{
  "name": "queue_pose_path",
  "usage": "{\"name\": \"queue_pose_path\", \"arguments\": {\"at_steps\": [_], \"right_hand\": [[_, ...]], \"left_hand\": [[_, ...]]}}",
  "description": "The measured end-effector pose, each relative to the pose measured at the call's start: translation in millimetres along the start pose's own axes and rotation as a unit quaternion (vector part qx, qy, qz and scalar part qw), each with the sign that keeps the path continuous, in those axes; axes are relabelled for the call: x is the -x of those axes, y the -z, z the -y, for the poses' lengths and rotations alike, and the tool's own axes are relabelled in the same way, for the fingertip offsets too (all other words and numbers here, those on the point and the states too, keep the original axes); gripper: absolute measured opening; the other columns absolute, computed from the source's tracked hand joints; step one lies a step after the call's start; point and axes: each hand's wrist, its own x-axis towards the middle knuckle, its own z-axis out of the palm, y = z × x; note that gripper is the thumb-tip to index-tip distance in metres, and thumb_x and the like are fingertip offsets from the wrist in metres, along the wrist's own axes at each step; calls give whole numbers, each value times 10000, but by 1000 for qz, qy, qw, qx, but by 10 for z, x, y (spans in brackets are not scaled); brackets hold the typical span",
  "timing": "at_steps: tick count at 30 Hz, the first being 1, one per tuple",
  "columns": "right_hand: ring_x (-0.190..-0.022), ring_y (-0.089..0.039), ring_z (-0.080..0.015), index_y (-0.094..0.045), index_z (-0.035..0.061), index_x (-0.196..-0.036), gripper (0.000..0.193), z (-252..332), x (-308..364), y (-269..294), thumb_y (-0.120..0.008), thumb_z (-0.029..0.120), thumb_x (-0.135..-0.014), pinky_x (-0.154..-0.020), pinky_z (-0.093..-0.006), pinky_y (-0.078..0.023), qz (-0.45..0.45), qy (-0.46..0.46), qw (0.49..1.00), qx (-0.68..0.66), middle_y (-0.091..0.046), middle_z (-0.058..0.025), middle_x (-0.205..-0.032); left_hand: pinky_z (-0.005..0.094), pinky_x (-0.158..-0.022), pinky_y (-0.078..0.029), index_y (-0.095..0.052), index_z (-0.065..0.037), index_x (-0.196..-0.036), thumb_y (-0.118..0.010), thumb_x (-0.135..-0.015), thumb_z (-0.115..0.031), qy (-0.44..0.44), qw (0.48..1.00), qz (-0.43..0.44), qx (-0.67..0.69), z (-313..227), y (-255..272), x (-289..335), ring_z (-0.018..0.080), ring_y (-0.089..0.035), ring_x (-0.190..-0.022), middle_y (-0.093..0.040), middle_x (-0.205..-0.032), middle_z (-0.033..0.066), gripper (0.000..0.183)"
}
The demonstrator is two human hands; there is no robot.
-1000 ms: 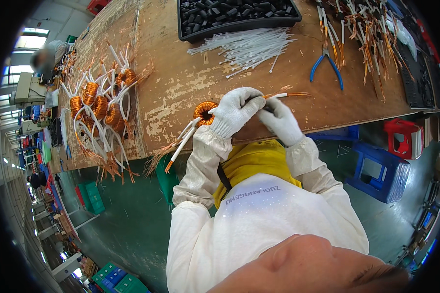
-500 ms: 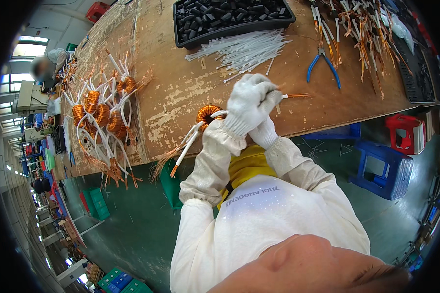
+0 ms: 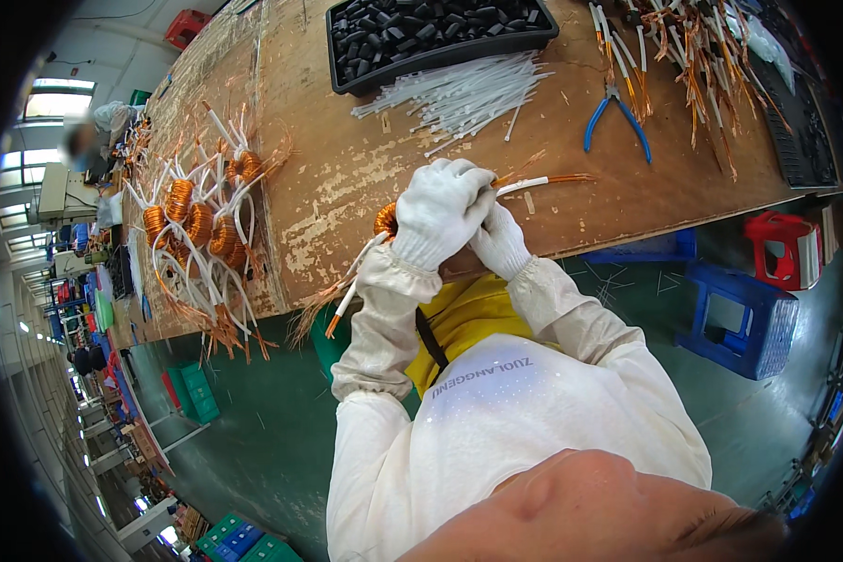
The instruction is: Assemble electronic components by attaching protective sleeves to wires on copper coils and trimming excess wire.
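Note:
My left hand (image 3: 443,212), in a white knitted glove, is closed over the wire leads of a copper-wound ring coil (image 3: 384,220). Most of that coil lies hidden behind the hand. My right hand (image 3: 501,242), gloved too, has its fingers pinched against the left fingertips at the leads. Beyond them a white-sleeved lead (image 3: 525,185) with bare copper ends points right, beside loose copper strands. Other leads (image 3: 344,304), one white-sleeved and one frayed, hang toward the table's front edge past my left wrist.
Several ring coils with white leads (image 3: 197,225) are piled at left. A black tray of black pieces (image 3: 347,77) stands behind white cable ties (image 3: 464,98). Blue-handled pliers (image 3: 618,126) lie at right near bundled copper wires (image 3: 693,70). Stools (image 3: 740,318) stand beyond the front edge.
My left hand has moved left and down, covering more of the coil. More of the white lead shows past the fingers. My right hand has shifted slightly left.

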Motion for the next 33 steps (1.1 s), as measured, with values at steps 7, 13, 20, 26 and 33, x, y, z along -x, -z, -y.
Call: {"name": "queue_pose_path", "arguments": {"at_steps": [7,13,20,26,33], "right_hand": [[-1093,-662,-442,-599,52,-1244,414,-98,18,-18,-616,349,-955,-912,-469,-535,11,-37,999,-35,-715,-232,-1112],[-1081,-671,-438,-598,34,-1245,448,-158,20,-48,-633,356,-936,-905,-467,-534,9,-37,999,3,-718,-237,-1093],[-1242,-589,-328,-520,46,-1385,478,-402,34,-161,-555,362,-1028,-1060,-401,-471,23,61,991,118,-609,-197,-1338],[-1145,-620,-232,-588,27,-1341,419,-206,68,-23,-617,294,-1020,-1044,-352,-489,67,61,985,-147,-662,-88,-1181],[-1038,-683,-358,-606,68,-1285,362,21,16,34,-602,281,-992,-882,-438,-541,41,-58,996,-57,-719,-188,-1112]], "left_hand": [[380,-822,-548,-753,-132,-913,-769,-829,-213,-27,991,-108,-73,-54,-185,-24,254,-688,-905,-727,-913,28,118],[381,-820,-546,-755,-122,-869,-776,-831,-210,-32,988,-134,-65,-108,-220,-116,258,-690,-881,-729,-888,29,99],[385,-748,-553,-752,-93,-835,-790,-811,-155,-61,979,-186,60,-258,-429,-374,273,-697,-800,-728,-844,46,77],[381,-739,-554,-746,-84,-873,-709,-875,-111,-139,924,-194,297,-623,135,-763,295,-693,-802,-734,-890,94,46],[362,-835,-555,-751,-48,-1022,-711,-892,-150,-4,994,-79,69,52,95,-96,286,-696,-930,-736,-998,112,170]]}}
